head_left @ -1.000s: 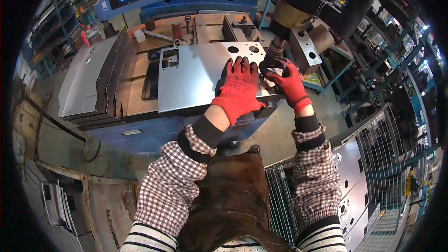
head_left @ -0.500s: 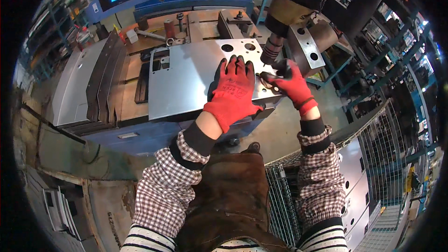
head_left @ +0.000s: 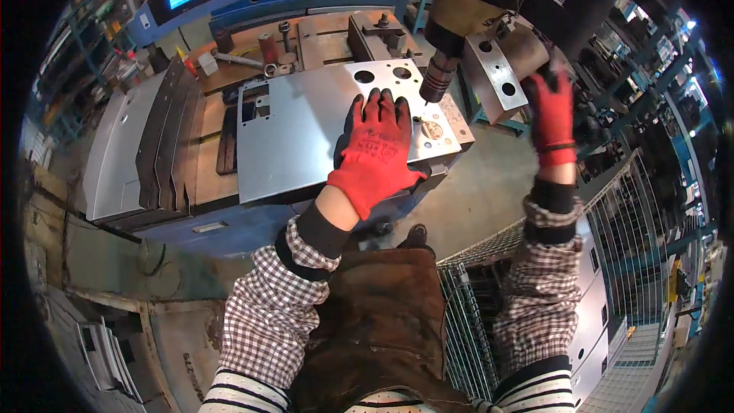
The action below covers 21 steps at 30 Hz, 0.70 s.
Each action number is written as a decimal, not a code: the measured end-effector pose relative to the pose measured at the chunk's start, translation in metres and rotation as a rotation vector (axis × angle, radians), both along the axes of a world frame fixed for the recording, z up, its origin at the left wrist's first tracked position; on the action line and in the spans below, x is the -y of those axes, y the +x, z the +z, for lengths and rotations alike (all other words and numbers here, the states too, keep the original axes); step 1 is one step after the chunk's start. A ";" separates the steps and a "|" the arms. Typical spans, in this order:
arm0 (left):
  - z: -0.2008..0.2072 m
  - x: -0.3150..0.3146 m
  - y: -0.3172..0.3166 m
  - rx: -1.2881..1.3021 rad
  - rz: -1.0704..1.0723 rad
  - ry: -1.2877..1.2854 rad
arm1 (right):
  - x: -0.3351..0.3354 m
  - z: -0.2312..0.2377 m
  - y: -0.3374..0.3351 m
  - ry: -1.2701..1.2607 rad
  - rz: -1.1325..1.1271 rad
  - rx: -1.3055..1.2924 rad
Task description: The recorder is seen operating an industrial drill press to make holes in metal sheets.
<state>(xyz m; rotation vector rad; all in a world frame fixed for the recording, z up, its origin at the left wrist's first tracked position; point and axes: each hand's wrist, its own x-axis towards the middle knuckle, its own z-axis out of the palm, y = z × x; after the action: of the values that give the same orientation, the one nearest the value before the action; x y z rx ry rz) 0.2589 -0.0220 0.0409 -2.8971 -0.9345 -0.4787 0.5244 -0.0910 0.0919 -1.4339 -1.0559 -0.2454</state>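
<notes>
Pressing flat with fingers spread, the left hand (head_left: 373, 149) in a red glove holds the grey sheet-metal panel with round holes (head_left: 306, 126) on the blue machine tabletop (head_left: 252, 218), beneath the dark press spindle (head_left: 433, 78). The right hand (head_left: 552, 111) is raised beside the machine, fingers blurred, their state unclear.

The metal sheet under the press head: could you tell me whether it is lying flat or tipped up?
Flat. The metal sheet lies level on the blue machine bed, with the left hand spread flat on it.
</notes>
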 end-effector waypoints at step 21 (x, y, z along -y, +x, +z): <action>0.002 -0.001 0.000 -0.032 0.004 0.046 | 0.000 0.123 -0.066 0.363 0.480 0.305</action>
<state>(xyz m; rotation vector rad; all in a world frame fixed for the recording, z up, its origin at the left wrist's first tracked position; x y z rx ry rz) 0.2592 -0.0211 0.0425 -2.8527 -0.9121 -0.4456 0.4585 -0.0914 0.2145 -0.8026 -1.4844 -0.2941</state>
